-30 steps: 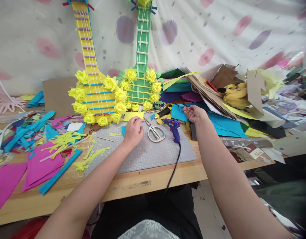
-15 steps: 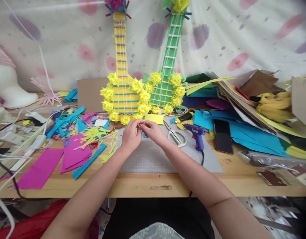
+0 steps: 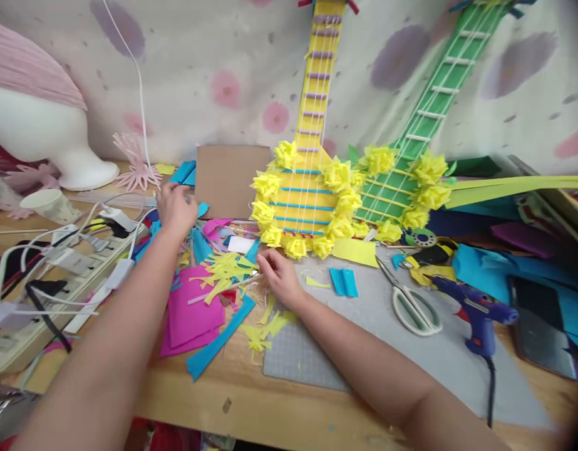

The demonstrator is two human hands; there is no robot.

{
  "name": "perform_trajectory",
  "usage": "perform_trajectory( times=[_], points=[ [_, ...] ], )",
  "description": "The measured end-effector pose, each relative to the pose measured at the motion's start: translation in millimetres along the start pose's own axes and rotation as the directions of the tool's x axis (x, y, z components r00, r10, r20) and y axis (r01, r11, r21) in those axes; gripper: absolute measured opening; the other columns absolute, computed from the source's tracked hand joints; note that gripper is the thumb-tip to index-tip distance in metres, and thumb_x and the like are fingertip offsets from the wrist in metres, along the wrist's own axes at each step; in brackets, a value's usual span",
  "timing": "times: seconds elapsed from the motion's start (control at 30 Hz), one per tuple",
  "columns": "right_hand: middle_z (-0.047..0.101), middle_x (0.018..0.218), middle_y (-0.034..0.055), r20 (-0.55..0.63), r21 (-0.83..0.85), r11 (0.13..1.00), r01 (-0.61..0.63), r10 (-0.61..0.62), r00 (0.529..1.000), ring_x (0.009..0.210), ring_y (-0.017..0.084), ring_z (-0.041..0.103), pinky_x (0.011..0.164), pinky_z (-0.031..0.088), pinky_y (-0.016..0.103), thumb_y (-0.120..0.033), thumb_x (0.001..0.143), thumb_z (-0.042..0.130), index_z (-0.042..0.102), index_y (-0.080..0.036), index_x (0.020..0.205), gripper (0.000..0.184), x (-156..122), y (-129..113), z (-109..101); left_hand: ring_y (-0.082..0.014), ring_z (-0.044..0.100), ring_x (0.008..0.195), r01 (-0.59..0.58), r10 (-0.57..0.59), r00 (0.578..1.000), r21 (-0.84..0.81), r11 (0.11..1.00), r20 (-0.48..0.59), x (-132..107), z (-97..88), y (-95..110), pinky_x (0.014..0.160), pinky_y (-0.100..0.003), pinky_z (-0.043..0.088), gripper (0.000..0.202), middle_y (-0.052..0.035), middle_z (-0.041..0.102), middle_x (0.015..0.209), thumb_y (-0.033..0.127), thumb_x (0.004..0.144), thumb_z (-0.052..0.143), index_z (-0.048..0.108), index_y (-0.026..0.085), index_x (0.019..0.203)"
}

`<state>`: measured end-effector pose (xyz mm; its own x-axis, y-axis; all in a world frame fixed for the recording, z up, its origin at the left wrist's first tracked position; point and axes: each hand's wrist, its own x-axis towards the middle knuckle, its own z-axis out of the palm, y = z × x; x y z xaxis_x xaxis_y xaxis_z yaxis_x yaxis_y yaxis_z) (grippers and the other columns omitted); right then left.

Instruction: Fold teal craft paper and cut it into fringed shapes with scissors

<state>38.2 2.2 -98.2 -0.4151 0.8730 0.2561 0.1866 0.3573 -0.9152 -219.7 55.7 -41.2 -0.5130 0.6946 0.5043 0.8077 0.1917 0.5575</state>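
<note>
My left hand (image 3: 176, 208) reaches down over the heap of blue paper scraps (image 3: 195, 216) at the left, its fingers bent and mostly hidden. Low over the table, my right hand (image 3: 280, 279) has thumb and fingers pinched together; anything between them is too small to name. Beside those fingertips are a thin pale stick (image 3: 223, 292) and a pile of cut yellow strips (image 3: 227, 268). A folded blue piece of paper (image 3: 344, 282) rests on the grey cutting mat (image 3: 298, 351). Scissors (image 3: 414, 310) lie to its right.
A yellow paper guitar (image 3: 302, 194) and a green one (image 3: 392, 188), trimmed with yellow flowers, stand behind. At right are a glue gun (image 3: 481, 313) and a phone (image 3: 542, 326). Magenta sheets (image 3: 195, 313), a corded power strip (image 3: 58, 288) and a foam head (image 3: 49, 138) occupy the left.
The view has swung left. My hands, together over the mat before, are apart now: the left has gone to the blue scraps, the right toward the yellow strips. The folded blue piece shows uncovered.
</note>
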Motion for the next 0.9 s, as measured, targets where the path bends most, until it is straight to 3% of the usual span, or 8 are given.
perform_trajectory(
  times=[0.13,0.27,0.33,0.4,0.57,0.7,0.8,0.9],
  points=[
    [0.052,0.064,-0.0005,-0.007,-0.084,0.996,0.016,-0.017,1.0,0.059,0.012,0.048,0.06,0.039,0.024,-0.044,0.091,0.038,0.049,-0.02,0.073,0.032,0.0,4.0,-1.5,-0.0374,0.025,0.135,-0.01,-0.018,0.983,0.151,0.989,0.181,51.6,22.4,-47.2,0.11,-0.056,0.016,0.021,-0.0167,0.045,0.137,0.014,0.073,0.056,0.065,0.009,0.091],
    [0.051,0.064,0.0,0.026,-0.149,0.988,0.027,-0.024,0.999,0.059,0.012,0.05,0.06,0.039,0.025,-0.043,0.093,0.034,0.049,-0.021,0.074,0.033,2.7,5.3,-1.6,-0.0344,0.02,0.137,0.029,-0.094,0.955,0.228,0.973,0.281,83.7,47.0,-68.6,0.111,-0.057,0.006,0.017,-0.0153,0.046,0.138,0.013,0.069,0.059,0.064,0.009,0.085],
    [0.051,0.065,0.0006,0.045,-0.165,0.986,0.019,-0.011,0.999,0.06,0.014,0.05,0.061,0.039,0.025,-0.044,0.094,0.033,0.048,-0.022,0.073,0.033,3.5,5.0,-2.3,-0.0322,0.023,0.135,0.089,-0.147,0.953,0.218,0.972,0.264,90.9,53.3,-69.1,0.112,-0.056,0.004,0.017,-0.0143,0.052,0.131,0.011,0.066,0.063,0.061,0.009,0.082],
    [0.051,0.065,0.0011,0.052,-0.175,0.985,0.005,0.004,0.999,0.06,0.015,0.051,0.061,0.039,0.026,-0.045,0.094,0.032,0.046,-0.023,0.071,0.034,3.9,4.3,-3.2,-0.0307,0.03,0.131,0.149,-0.182,0.968,0.189,0.971,0.172,89.7,51.6,-63.4,0.112,-0.054,0.007,0.025,-0.0133,0.056,0.126,0.008,0.062,0.065,0.059,0.008,0.086],
    [0.052,0.066,0.0017,0.048,-0.195,0.981,-0.011,0.02,0.999,0.063,0.016,0.052,0.064,0.039,0.026,-0.048,0.093,0.03,0.047,-0.023,0.073,0.036,3.4,3.6,-4.3,-0.03,0.039,0.127,0.099,-0.085,0.989,0.119,0.988,-0.119,50.8,11.5,-26.6,0.111,-0.05,0.014,0.034,-0.019,0.054,0.127,0.001,0.067,0.06,0.055,0.001,0.101],
    [0.055,0.069,0.0025,0.021,-0.192,0.981,0.034,-0.03,0.999,0.07,0.016,0.056,0.071,0.041,0.027,-0.048,0.094,0.031,0.05,-0.023,0.075,0.037,0.8,3.1,-2.8,-0.024,0.041,0.127,0.042,-0.058,0.941,-0.056,0.998,-0.334,-2.7,-27.5,10.3,0.11,-0.04,0.023,0.031,-0.0182,0.051,0.129,-0.001,0.073,0.056,0.053,0.004,0.104],
    [0.059,0.076,0.0025,0.004,-0.117,0.993,0.035,-0.034,0.999,0.08,0.016,0.059,0.08,0.044,0.027,-0.05,0.091,0.036,0.053,-0.023,0.078,0.034,-1.2,-4.1,-2.2,-0.0175,0.052,0.101,0.013,-0.162,0.863,-0.298,0.955,-0.479,-45.6,-42.0,30.6,0.096,-0.033,0.039,0.012,-0.0093,0.057,0.101,0.006,0.08,0.053,0.052,0.01,0.091],
    [0.064,0.097,0.0047,0.065,0.184,0.978,-0.095,0.085,0.994,0.092,0.017,0.062,0.084,0.048,0.03,-0.055,0.082,0.052,0.055,-0.022,0.097,0.036,-3.0,-20.4,-5.3,-0.0124,0.05,0.081,0.052,-0.336,0.825,-0.532,0.845,-0.454,-86.2,-39.5,47.6,0.085,-0.027,0.042,0.009,0.0002,0.049,0.079,0.01,0.081,0.055,0.048,0.014,0.079]
  ],
)
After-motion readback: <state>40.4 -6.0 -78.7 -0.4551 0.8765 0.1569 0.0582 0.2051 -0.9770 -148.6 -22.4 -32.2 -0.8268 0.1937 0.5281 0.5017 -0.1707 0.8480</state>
